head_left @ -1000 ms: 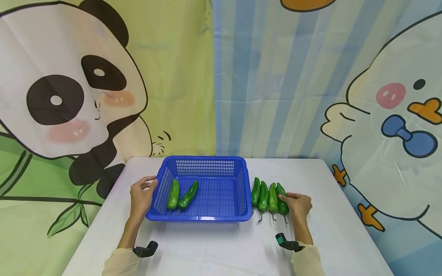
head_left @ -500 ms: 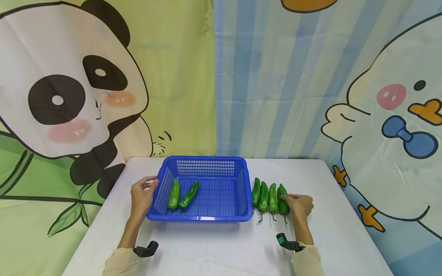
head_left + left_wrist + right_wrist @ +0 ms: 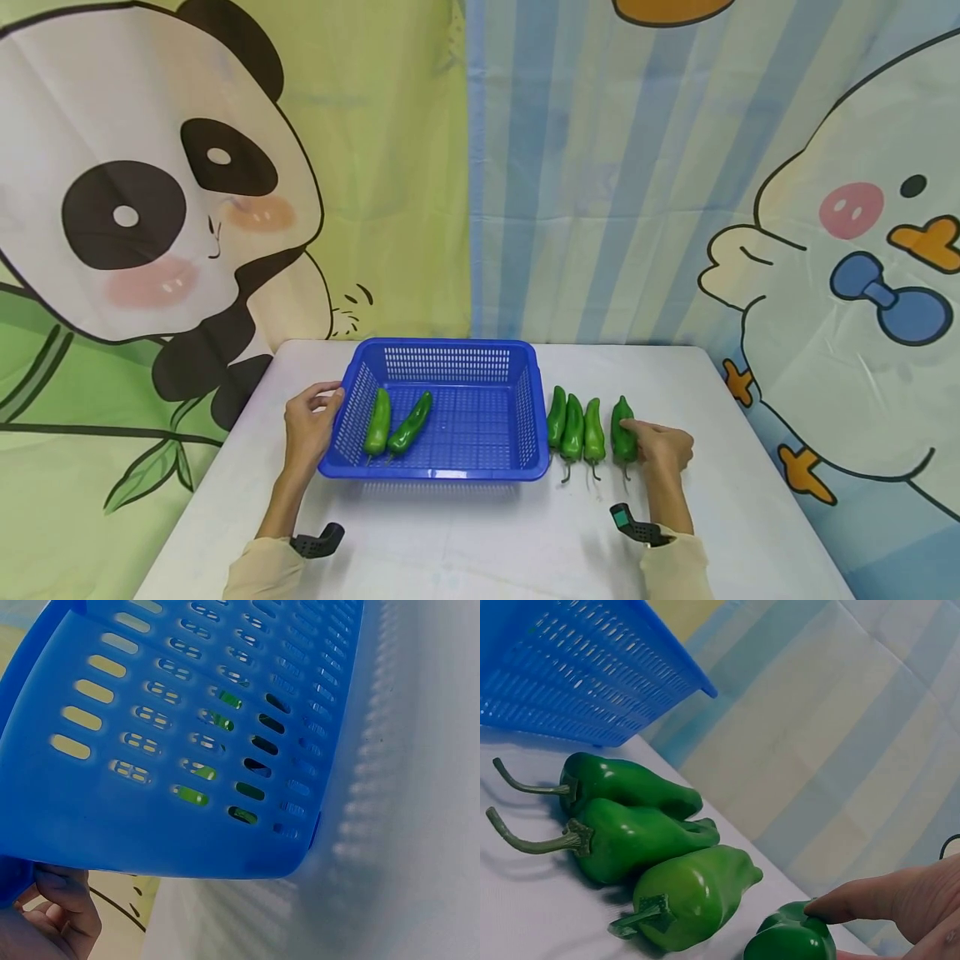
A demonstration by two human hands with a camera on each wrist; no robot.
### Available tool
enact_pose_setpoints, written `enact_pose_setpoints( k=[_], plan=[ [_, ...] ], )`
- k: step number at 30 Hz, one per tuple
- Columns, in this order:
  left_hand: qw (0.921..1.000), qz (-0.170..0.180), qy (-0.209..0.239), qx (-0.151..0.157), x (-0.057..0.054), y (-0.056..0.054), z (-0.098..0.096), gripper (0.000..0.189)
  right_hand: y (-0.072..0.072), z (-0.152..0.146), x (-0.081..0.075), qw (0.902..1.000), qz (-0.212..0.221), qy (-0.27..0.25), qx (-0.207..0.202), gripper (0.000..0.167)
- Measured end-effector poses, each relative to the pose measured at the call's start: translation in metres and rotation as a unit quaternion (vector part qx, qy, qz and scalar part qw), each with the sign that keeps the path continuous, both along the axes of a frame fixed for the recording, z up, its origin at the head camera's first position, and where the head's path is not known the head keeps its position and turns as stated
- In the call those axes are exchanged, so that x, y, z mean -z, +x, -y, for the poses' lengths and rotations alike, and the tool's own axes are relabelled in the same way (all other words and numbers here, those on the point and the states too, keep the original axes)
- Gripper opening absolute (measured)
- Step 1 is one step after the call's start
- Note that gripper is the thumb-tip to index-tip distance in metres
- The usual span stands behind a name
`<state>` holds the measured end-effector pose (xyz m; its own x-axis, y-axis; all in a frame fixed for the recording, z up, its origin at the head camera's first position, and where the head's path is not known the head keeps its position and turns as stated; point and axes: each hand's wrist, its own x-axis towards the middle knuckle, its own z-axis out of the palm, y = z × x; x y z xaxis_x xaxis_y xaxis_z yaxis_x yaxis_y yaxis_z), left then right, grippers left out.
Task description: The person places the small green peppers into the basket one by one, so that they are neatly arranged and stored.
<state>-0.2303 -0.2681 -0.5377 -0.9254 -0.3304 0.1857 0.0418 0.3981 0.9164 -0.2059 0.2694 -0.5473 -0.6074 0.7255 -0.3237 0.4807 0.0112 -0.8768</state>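
The work in hand seemed to me only partly done. Two green peppers, the left one (image 3: 378, 423) and its neighbour (image 3: 411, 425), already lay inside the blue basket (image 3: 480, 476), toward its left side. Four others were outside, on the white worktop (image 3: 487, 542) at the right of the basket. Three of these, the row of peppers (image 3: 573, 427), lay close side by side, with stems toward the person. The fourth, the outer pepper (image 3: 622, 429), was a little apart from this row.

The right hand (image 3: 666, 450) had this outer pepper in its grip, pinched between thumb and fingers, so the grip was closed as far as the pepper permitted. Whether the pepper was raised from the worktop, I could not tell. The left hand (image 3: 306, 425) held the left rim of the basket, with curled fingers; the exact contact was partly hidden.
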Motion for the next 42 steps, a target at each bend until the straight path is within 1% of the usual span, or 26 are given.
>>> enact_pose_setpoints(
  k=[4, 10, 16, 21, 26, 31, 35, 42],
  plan=[
    [1.0, -0.002, 0.0, -0.001, 0.001, -0.001, 0.0, 0.032, 0.001, -0.003, -0.004, 0.9997, -0.016, -0.017, 0.007, 0.059],
    [1.0, -0.005, -0.002, -0.001, 0.002, -0.001, 0.0, 0.031, 0.001, -0.005, -0.008, 0.9966, -0.041, -0.07, 0.013, 0.067],
    [1.0, -0.003, -0.001, 0.0, 0.002, -0.001, 0.0, 0.031, 0.001, -0.004, -0.012, 0.994, -0.05, -0.096, 0.018, 0.066],
    [1.0, -0.003, -0.002, 0.003, 0.001, -0.002, 0.0, 0.032, 0.003, -0.001, -0.019, 0.9918, -0.059, -0.113, 0.005, 0.06],
    [1.0, -0.005, 0.003, 0.004, 0.002, -0.001, 0.001, 0.031, 0.004, 0.003, -0.026, 0.9906, -0.072, -0.116, -0.017, 0.054],
    [1.0, 0.002, 0.0, -0.006, 0.003, 0.001, 0.003, 0.03, 0.004, 0.007, -0.03, 0.9902, -0.082, -0.108, -0.035, 0.059],
    [1.0, 0.001, -0.002, -0.005, 0.004, 0.001, 0.003, 0.03, 0.003, 0.009, -0.032, 0.9887, -0.085, -0.116, -0.041, 0.06],
    [1.0, 0.0, -0.001, -0.001, 0.004, -0.001, 0.001, 0.031, 0.003, 0.012, -0.037, 0.9873, -0.093, -0.119, -0.049, 0.054]
  ],
)
